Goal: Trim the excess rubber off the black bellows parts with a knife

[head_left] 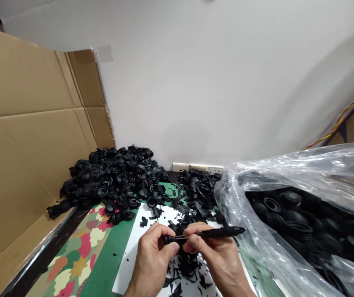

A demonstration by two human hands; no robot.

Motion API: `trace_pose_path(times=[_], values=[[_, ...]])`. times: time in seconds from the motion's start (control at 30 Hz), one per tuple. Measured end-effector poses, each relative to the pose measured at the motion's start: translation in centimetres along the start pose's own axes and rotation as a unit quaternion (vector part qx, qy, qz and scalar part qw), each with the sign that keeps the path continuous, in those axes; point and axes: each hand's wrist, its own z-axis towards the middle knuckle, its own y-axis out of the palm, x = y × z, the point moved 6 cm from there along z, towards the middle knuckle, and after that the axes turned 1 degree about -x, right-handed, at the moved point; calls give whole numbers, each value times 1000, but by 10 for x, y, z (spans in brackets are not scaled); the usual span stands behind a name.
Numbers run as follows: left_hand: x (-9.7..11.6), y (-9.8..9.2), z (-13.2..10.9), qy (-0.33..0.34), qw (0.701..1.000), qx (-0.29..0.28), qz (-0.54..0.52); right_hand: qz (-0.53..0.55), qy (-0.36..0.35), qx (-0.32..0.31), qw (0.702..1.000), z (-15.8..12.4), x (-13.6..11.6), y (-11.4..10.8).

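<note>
My left hand [153,256] pinches a small black ribbed rubber part [169,239] between thumb and forefinger. My right hand [216,256] grips a slim tool with a black handle [224,232] and a thin metal end, which points left and meets the rubber part. The exact kind of tool is hard to make out. Beneath both hands, black scraps [187,264] are scattered over a white sheet [130,258].
A large heap of black rubber parts [117,173] lies back left against a cardboard panel [34,123]. Black scraps [200,187] are piled near wall sockets [197,167]. A clear plastic bag [235,206] of similar parts [307,227] stands at the right.
</note>
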Motion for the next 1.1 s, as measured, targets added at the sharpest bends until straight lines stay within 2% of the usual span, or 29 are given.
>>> trace_pose_path(times=[0.07, 0.13, 0.17, 0.23, 0.3, 0.33, 0.4, 0.47, 0.53, 0.67, 0.8, 0.87, 0.93, 1.0, 1.1], values=[[1, 0, -1, 3, 1000, -2, -3, -25, -42, -8, 999, -2, -5, 2], [1, 2, -2, 0, 1000, -8, -11, -82, -122, -23, 989, -4, -17, 4], [1, 3, -3, -1, 1000, -15, -15, -127, -177, -30, 976, -6, -25, 4], [3, 6, -5, 3, 999, -24, -20, -230, -284, -17, 930, -7, -40, 0], [4, 6, -6, 16, 999, -22, -20, -297, -342, 46, 890, -6, -50, -12], [5, 6, -6, 21, 999, -17, -18, -304, -340, 74, 887, -3, -50, -19], [6, 4, -5, 25, 1000, -9, -13, -263, -286, 99, 916, 6, -44, -30], [6, 2, -3, 28, 1000, -2, -7, -208, -196, 90, 954, 13, -31, -33], [7, 0, -1, 36, 999, 7, 4, -169, -113, 64, 977, 15, -17, -30], [10, 1, 0, 60, 997, 20, 39, -135, -32, 17, 990, 13, -7, -19], [12, 1, -3, 92, 993, 30, 65, -111, 15, 10, 994, 13, -5, -17], [16, -3, -3, 99, 992, 40, 62, -106, 17, 16, 994, 15, -6, -19], [27, -8, 2, 97, 993, 64, 30, -128, 0, 42, 991, 18, -9, -22], [48, -9, 10, 96, 990, 100, -34, -165, -18, 77, 983, 20, -11, -27], [99, 14, 20, 165, 965, 137, -152, -216, -31, 112, 970, 21, -11, -34]])
